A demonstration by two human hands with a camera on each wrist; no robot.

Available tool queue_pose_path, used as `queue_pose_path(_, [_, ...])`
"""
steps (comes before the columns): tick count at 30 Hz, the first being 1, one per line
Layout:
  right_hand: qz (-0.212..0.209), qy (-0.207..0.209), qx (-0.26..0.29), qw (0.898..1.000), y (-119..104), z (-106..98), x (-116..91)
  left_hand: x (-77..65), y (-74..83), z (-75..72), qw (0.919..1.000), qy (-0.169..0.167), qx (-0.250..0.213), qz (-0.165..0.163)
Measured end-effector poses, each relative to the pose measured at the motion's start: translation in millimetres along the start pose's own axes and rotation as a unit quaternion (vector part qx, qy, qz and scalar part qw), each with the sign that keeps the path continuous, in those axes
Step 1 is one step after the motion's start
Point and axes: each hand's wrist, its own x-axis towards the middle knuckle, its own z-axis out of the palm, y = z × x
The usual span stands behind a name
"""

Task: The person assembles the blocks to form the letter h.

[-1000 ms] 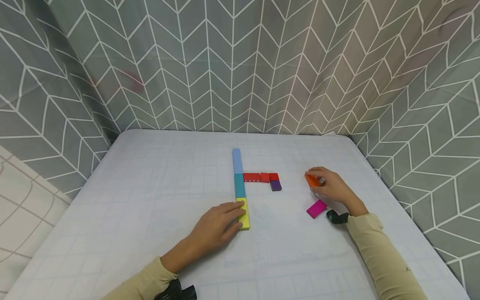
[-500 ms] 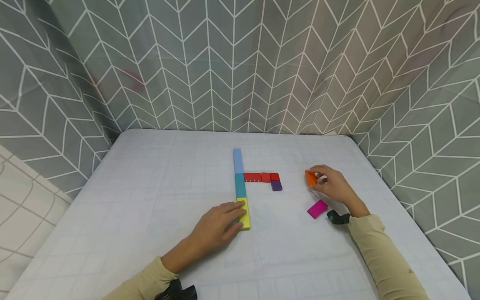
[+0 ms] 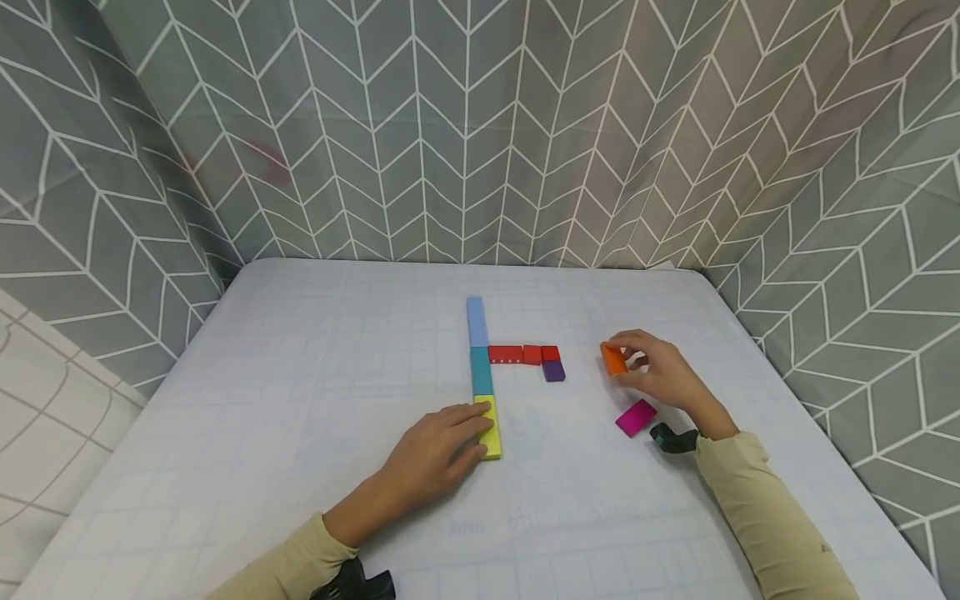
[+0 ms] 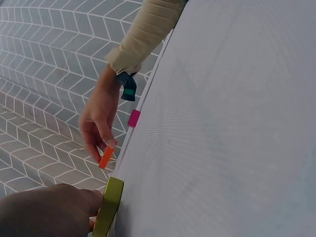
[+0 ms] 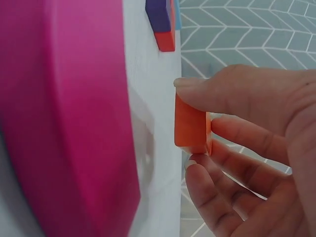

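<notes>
In the head view my left hand (image 3: 431,454) rests its fingertips on a yellow block (image 3: 491,437), the near end of an upright line. Beyond it in that line come a teal block (image 3: 482,372) and a light blue block (image 3: 477,321). My right hand (image 3: 660,372), out to the right, pinches an orange block (image 3: 612,359) between thumb and fingers. The right wrist view shows the thumb on one face of the orange block (image 5: 191,123), with fingers behind it. Below this hand lies a magenta block (image 3: 636,417) on the table.
A row of red blocks (image 3: 506,355) runs rightward from the teal block, and a purple block (image 3: 553,371) sits below its right end. The white-covered table (image 3: 315,333) reaches back to a patterned grey curtain (image 3: 450,133). Black straps show at both wrists.
My right hand has moved slightly left with the orange block, whose angle has turned. My left hand stays in place on the yellow block.
</notes>
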Motion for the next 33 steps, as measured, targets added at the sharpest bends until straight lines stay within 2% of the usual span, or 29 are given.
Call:
queue_pose_path(10, [-0.021, -0.009, 0.01, 1.0, -10.6, 6.5, 1.1, -0.6, -0.1, -0.8, 0.9999, 0.011, 0.002, 0.007])
queue_pose_path(16, [-0.019, -0.017, 0.016, 1.0, -19.4, 9.4, -0.2, -1.2, 0.0, -0.4, 1.0, 0.001, 0.001, -0.006])
queue_pose_path(22, [-0.02, -0.022, 0.023, 0.999, -23.7, 13.9, -1.4, -0.5, -0.8, 0.2, 1.0, 0.005, 0.003, 0.0])
queue_pose_path(33, [-0.051, -0.03, 0.054, 0.997, -35.5, 24.6, -3.9, 0.7, -0.8, 0.5, 1.0, 0.007, 0.002, 0.003])
